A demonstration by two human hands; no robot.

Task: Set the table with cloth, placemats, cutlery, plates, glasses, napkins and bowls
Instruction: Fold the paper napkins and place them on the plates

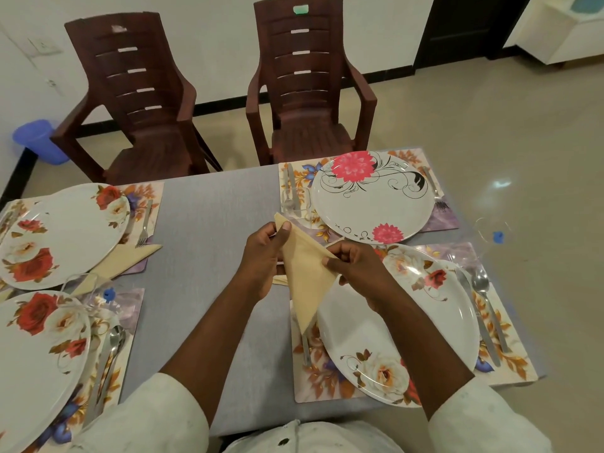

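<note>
Plate [397,325] under napkin [305,276] (yellow)

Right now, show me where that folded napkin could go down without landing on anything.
The widest bare cloth is the grey strip down the middle, between the left placemats and right placemats, beyond the left hand. Both hands, right hand too, hold the napkin above it. The sides are crowded with plates, cutlery and glasses.
</note>
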